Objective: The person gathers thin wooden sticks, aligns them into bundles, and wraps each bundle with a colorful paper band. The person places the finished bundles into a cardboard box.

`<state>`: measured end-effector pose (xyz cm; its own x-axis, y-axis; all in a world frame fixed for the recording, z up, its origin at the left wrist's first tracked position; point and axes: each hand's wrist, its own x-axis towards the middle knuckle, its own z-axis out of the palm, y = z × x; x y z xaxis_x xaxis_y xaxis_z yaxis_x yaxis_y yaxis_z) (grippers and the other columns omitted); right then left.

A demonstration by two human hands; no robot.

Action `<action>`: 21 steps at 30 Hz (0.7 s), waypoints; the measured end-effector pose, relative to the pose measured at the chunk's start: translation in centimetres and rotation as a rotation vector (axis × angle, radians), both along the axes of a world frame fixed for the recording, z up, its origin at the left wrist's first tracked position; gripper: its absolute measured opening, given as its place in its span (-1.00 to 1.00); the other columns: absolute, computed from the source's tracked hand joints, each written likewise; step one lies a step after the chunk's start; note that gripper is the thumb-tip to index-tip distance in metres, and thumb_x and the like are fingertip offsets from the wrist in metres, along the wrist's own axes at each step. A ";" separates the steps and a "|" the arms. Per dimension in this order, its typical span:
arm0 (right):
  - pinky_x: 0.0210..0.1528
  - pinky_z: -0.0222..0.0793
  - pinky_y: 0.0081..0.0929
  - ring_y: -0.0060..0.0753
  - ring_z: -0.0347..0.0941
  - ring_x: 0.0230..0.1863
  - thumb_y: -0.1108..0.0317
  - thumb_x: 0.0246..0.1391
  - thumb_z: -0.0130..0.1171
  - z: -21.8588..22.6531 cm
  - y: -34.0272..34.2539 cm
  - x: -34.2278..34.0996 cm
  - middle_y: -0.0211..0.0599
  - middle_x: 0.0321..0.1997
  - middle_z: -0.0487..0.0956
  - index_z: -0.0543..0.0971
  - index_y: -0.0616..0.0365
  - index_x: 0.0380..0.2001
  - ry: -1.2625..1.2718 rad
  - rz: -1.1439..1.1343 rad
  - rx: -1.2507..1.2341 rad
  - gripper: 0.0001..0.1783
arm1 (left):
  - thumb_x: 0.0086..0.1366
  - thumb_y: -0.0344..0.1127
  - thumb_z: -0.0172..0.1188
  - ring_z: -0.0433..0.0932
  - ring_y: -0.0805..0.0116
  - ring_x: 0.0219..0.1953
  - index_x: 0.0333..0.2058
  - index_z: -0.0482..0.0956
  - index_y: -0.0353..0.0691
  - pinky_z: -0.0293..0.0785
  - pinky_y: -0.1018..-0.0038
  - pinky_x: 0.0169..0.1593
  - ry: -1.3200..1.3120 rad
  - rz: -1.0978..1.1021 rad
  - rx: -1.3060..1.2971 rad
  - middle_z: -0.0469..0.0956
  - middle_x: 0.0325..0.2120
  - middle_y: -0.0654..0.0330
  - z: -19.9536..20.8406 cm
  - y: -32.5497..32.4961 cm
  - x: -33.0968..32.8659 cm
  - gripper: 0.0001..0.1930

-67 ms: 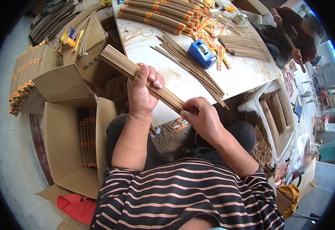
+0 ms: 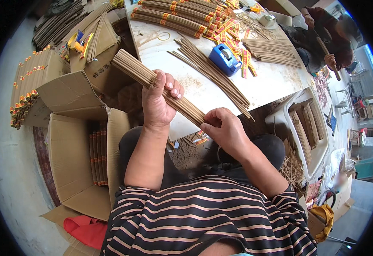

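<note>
A bundle of brown incense sticks (image 2: pixel 131 68) slants across in front of me, its upper end toward the far left. My left hand (image 2: pixel 159 100) is wrapped round the middle of the bundle, thumb on top. At the lower right end, the fingers of my right hand (image 2: pixel 225 128) close on the stick ends. Beyond them on the white table lie loose incense sticks (image 2: pixel 212 72) and a blue tape dispenser (image 2: pixel 225 60). Red and yellow paper labels (image 2: pixel 245 64) are strewn around the dispenser.
Finished bundles with labels (image 2: pixel 169 21) are stacked at the table's far side. An open cardboard box (image 2: pixel 73 170) with labelled bundles stands at my left. On the right is a white plastic tub (image 2: pixel 318 162) of sticks. Another person (image 2: pixel 335 34) sits at the far right.
</note>
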<state>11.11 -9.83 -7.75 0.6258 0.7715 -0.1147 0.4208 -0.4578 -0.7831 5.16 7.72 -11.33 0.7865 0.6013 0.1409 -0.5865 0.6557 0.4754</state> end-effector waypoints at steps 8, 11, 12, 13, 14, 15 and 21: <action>-0.39 0.39 -0.49 -0.38 0.48 -0.49 0.38 -0.14 0.26 0.9 0.2 1.1 -0.18 -0.51 0.56 0.54 0.31 -0.45 0.250 0.065 -0.096 -0.78 | 0.18 -0.16 0.20 0.31 0.50 -0.62 -0.51 0.38 -0.09 0.28 0.54 -0.49 0.000 -0.035 0.020 0.31 -0.65 0.36 0.1 -0.2 0.0 -0.78; -0.43 0.34 -0.57 -0.54 0.41 -0.51 0.37 -0.12 0.27 1.8 0.0 1.4 -0.29 -0.56 0.52 0.52 0.29 -0.47 0.257 0.065 -0.133 -0.80 | 0.18 -0.14 0.20 0.31 0.50 -0.61 -0.53 0.36 -0.09 0.28 0.53 -0.48 0.012 -0.042 -0.006 0.31 -0.65 0.36 -0.1 -0.1 0.4 -0.75; -0.45 0.32 -0.60 -0.62 0.38 -0.52 0.37 -0.11 0.27 2.2 -0.1 1.4 -0.35 -0.58 0.50 0.51 0.28 -0.48 0.258 0.066 -0.140 -0.80 | 0.18 -0.14 0.20 0.30 0.50 -0.60 -0.53 0.36 -0.09 0.28 0.53 -0.46 0.018 -0.015 -0.036 0.31 -0.65 0.36 -0.1 0.1 0.4 -0.75; -0.44 0.33 -0.59 -0.61 0.37 -0.51 0.37 -0.11 0.27 2.5 -0.7 1.7 -0.35 -0.58 0.49 0.50 0.28 -0.48 0.236 0.095 -0.156 -0.80 | 0.19 -0.14 0.19 0.30 0.50 -0.59 -0.54 0.35 -0.09 0.28 0.52 -0.45 0.024 0.011 -0.066 0.31 -0.64 0.36 -0.3 0.5 0.5 -0.74; -0.43 0.33 -0.58 -0.60 0.37 -0.51 0.38 -0.11 0.26 2.9 -1.6 2.2 -0.35 -0.59 0.49 0.49 0.27 -0.48 0.214 0.123 -0.172 -0.80 | 0.19 -0.13 0.19 0.29 0.50 -0.59 -0.54 0.34 -0.09 0.28 0.52 -0.44 0.029 0.035 -0.097 0.31 -0.64 0.36 -0.5 0.9 0.5 -0.74; -0.41 0.33 -0.57 -0.59 0.36 -0.48 0.40 -0.13 0.26 3.4 -2.9 2.5 -0.36 -0.56 0.48 0.49 0.25 -0.48 0.175 0.137 -0.175 -0.82 | 0.20 -0.14 0.18 0.27 0.50 -0.57 -0.56 0.32 -0.07 0.27 0.52 -0.43 -0.001 0.039 -0.117 0.30 -0.64 0.37 -0.6 1.4 0.4 -0.73; -0.39 0.27 -0.61 -0.64 0.30 -0.47 0.58 -0.23 0.25 6.5 -17.6 6.6 -0.49 -0.57 0.39 0.47 0.18 -0.48 -0.009 -0.094 -0.317 -0.81 | 0.22 -0.26 0.15 0.25 0.50 -0.61 -0.60 0.32 -0.14 0.25 0.55 -0.48 -0.034 0.088 -0.244 0.28 -0.67 0.32 -0.5 2.5 0.4 -0.74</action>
